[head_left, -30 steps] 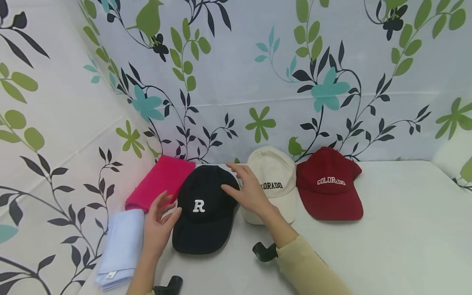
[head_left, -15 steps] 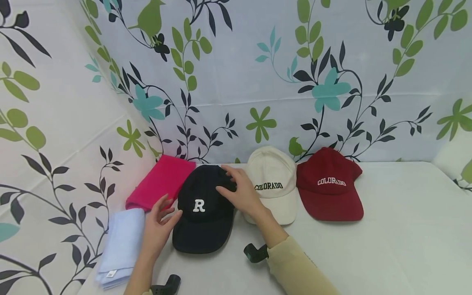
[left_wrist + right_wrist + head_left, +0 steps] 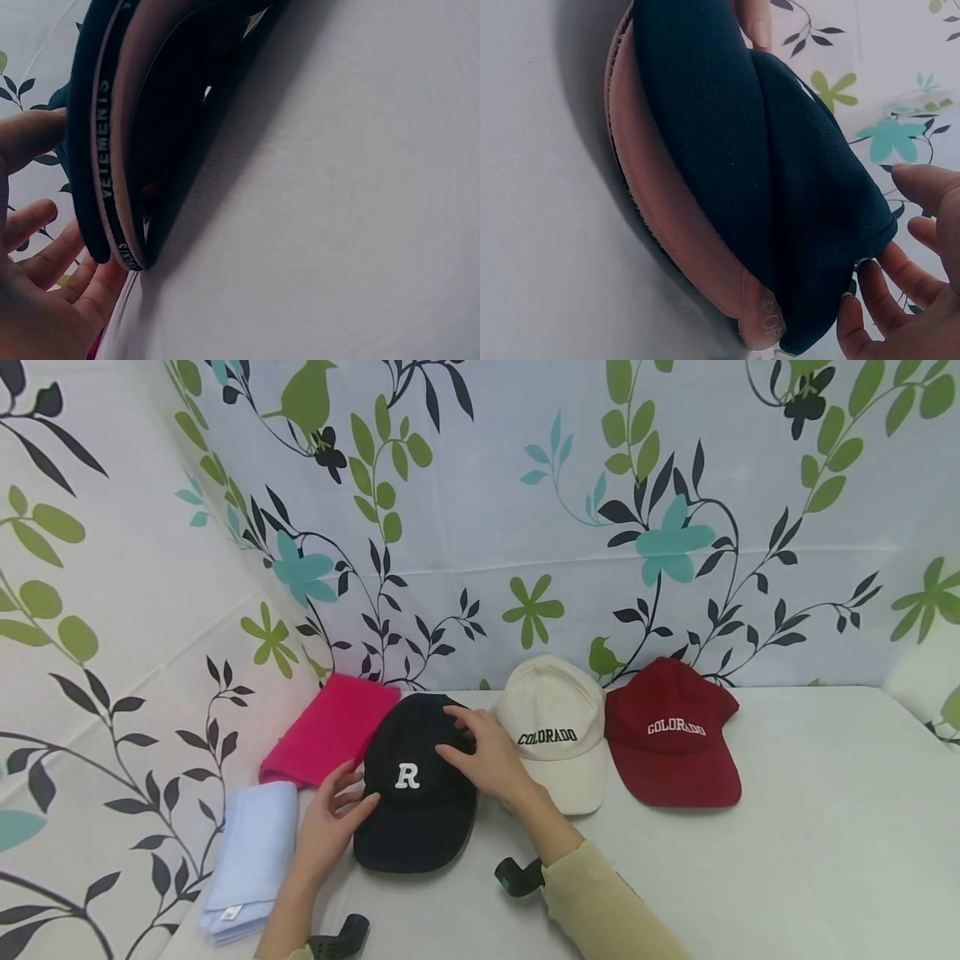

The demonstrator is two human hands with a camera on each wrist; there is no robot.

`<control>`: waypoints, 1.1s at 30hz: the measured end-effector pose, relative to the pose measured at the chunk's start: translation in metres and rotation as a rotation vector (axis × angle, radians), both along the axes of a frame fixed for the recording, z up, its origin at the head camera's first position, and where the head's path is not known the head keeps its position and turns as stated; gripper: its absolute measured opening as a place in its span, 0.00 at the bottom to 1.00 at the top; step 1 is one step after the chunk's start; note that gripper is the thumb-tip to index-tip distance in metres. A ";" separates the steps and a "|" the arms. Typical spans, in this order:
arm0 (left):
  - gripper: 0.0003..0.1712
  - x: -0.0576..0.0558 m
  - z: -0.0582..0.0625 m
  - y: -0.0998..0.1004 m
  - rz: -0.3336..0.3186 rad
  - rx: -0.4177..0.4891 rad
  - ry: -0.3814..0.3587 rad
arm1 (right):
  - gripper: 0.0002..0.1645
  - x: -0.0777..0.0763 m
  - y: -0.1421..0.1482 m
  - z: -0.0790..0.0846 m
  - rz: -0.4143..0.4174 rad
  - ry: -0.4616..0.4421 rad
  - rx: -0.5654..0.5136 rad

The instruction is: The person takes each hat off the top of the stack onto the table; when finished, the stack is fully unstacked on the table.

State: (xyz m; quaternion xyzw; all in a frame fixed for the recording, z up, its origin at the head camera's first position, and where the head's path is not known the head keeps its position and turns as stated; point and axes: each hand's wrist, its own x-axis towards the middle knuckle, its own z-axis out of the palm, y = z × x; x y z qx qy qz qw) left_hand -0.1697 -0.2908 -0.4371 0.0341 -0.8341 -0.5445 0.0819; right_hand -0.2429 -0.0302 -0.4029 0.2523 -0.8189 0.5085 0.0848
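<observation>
A black baseball cap (image 3: 416, 835) with a white R lies on the table, its brim toward me. My left hand (image 3: 326, 827) is at its left side, thumb against the cap. In the left wrist view, the fingertips (image 3: 112, 289) reach the cap's lower edge, beside an inner tape lettered VETEMENTS. On the other side, my right hand (image 3: 491, 760) has its fingers at the cap's back right edge. The right wrist view shows the thumb (image 3: 922, 186) apart from the fabric and the fingertips right at the edge. The pinkish sweatband (image 3: 667, 210) shows under the cap.
Right of the black cap are a cream cap (image 3: 562, 777) and a dark red cap (image 3: 675, 768), both lettered COLORADO. A folded pink cloth (image 3: 330, 722) and a folded light blue cloth (image 3: 255, 847) lie to the left. A patterned curtain (image 3: 465, 510) hangs behind the table.
My right hand has moved left, off the cream cap's lettering and over to the black cap. My left hand has shifted slightly right, its thumb now overlapping the black cap.
</observation>
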 end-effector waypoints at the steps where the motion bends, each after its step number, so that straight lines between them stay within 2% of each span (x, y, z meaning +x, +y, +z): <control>1: 0.43 0.000 0.000 0.000 0.000 -0.010 -0.008 | 0.34 0.000 0.000 0.000 0.004 -0.001 0.005; 15: 0.43 0.001 0.000 -0.001 0.007 -0.147 -0.114 | 0.36 0.008 0.002 -0.003 0.028 -0.025 0.043; 21: 0.41 0.003 0.005 -0.005 -0.008 -0.167 -0.164 | 0.35 0.009 0.001 -0.001 0.029 -0.052 0.037; 26: 0.42 0.004 0.010 -0.008 -0.017 -0.193 -0.208 | 0.36 0.009 0.000 0.000 0.023 -0.065 0.078; 33: 0.43 0.003 0.010 -0.007 -0.020 -0.209 -0.223 | 0.36 0.012 0.000 0.000 0.012 -0.112 0.126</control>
